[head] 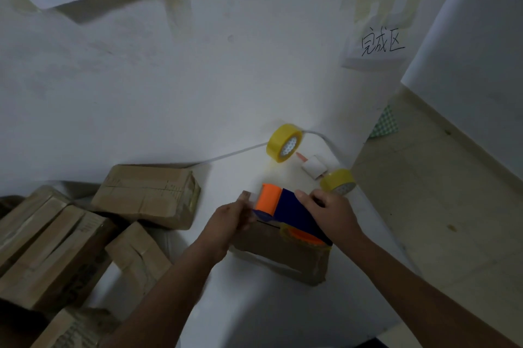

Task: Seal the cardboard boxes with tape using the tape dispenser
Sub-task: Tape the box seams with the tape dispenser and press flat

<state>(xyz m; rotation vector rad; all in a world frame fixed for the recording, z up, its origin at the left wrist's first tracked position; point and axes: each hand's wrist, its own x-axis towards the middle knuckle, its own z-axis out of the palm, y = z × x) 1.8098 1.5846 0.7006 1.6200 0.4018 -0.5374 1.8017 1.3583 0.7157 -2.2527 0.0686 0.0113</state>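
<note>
Near centre on the white table (198,78), a cardboard box (283,257) lies flat with the blue-and-orange tape dispenser (285,213) resting on its top; right hand (329,210) is clenched around the dispenser's far end, left hand (230,216) presses the box's far-left edge by the orange roller, fingers blurred, so grip there cannot be told. Two yellow tape rolls (285,143) and a white block (314,168) sit just beyond, right; more boxes (147,196) piled left.
</note>
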